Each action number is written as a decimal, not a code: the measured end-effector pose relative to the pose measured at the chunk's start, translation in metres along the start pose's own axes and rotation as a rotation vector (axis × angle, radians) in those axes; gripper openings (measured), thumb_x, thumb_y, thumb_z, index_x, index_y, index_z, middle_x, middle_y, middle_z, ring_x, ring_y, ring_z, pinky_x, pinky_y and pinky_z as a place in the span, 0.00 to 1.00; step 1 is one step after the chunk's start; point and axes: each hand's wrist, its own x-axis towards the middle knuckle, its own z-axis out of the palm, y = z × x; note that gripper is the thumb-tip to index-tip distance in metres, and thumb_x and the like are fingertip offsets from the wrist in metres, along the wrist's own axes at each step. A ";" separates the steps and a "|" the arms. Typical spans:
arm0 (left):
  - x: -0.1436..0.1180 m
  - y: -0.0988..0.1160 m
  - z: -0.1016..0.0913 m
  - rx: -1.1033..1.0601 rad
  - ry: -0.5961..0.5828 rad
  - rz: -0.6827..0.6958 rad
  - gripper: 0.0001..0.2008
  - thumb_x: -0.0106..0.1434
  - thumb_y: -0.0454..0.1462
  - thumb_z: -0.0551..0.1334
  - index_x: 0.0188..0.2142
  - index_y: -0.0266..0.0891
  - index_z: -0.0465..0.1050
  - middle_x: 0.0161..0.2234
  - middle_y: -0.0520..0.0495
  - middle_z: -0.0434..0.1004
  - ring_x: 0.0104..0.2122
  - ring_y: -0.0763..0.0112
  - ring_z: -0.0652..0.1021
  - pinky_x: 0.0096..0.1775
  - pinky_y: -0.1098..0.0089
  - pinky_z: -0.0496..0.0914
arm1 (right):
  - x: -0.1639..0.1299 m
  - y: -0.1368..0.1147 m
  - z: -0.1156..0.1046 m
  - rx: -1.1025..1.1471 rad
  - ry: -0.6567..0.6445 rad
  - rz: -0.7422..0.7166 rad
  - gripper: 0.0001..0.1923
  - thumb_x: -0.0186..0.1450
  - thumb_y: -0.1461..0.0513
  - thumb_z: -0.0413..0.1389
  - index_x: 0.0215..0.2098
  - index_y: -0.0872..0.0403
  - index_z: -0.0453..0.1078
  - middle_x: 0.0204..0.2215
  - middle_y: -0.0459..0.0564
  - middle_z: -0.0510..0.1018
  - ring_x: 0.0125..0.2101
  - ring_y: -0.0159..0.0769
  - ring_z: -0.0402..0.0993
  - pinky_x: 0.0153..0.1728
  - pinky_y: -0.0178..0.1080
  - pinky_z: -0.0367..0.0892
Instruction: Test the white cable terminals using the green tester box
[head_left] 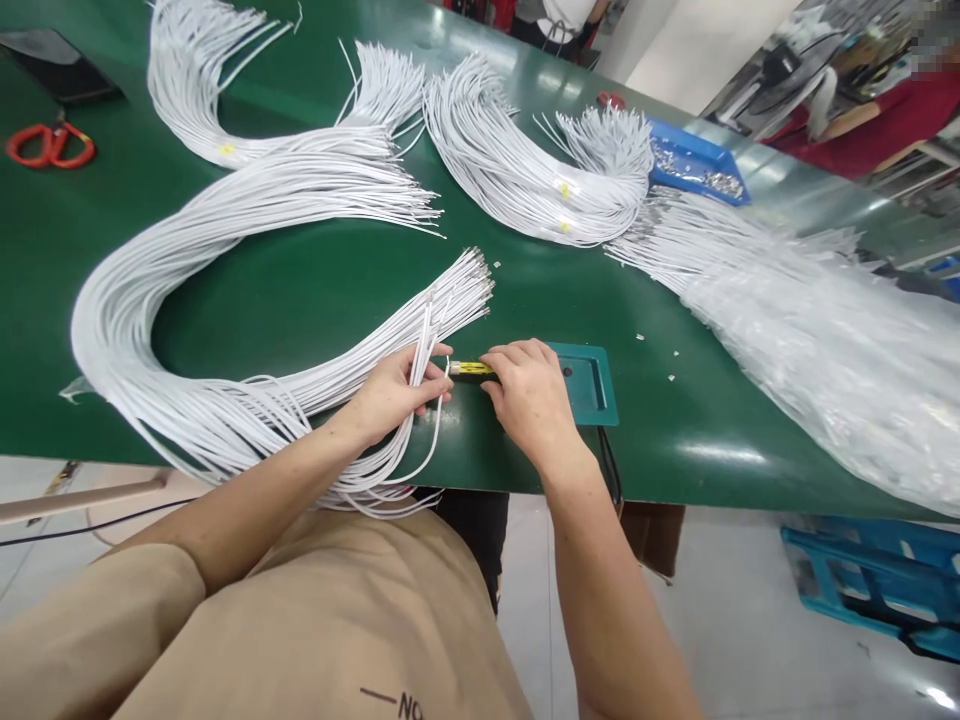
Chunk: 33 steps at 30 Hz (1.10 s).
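My left hand (394, 392) is closed around a few white cables from the big curved bundle (150, 330) on the green table (315, 290), near the front edge. One cable loops below it over the table edge. My right hand (529, 392) pinches a small yellow-and-black piece (471, 369) at the end of a cable, fingertips almost touching the left hand. Just right of it lies a teal fixture plate (592, 385) set on the table.
More white cable bundles (525, 170) lie farther back, and a heap in clear plastic (810, 330) at right. A blue tray of metal parts (694, 160) and orange scissors (51, 146) sit on the table. Another person in red (892, 120) is at far right.
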 end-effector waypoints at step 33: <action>0.011 -0.007 -0.002 0.193 0.047 -0.040 0.25 0.52 0.38 0.65 0.50 0.32 0.69 0.25 0.51 0.75 0.24 0.74 0.72 0.22 0.76 0.65 | 0.000 -0.010 -0.006 0.182 0.228 0.080 0.13 0.66 0.63 0.52 0.47 0.56 0.71 0.44 0.53 0.79 0.45 0.43 0.67 0.50 0.46 0.58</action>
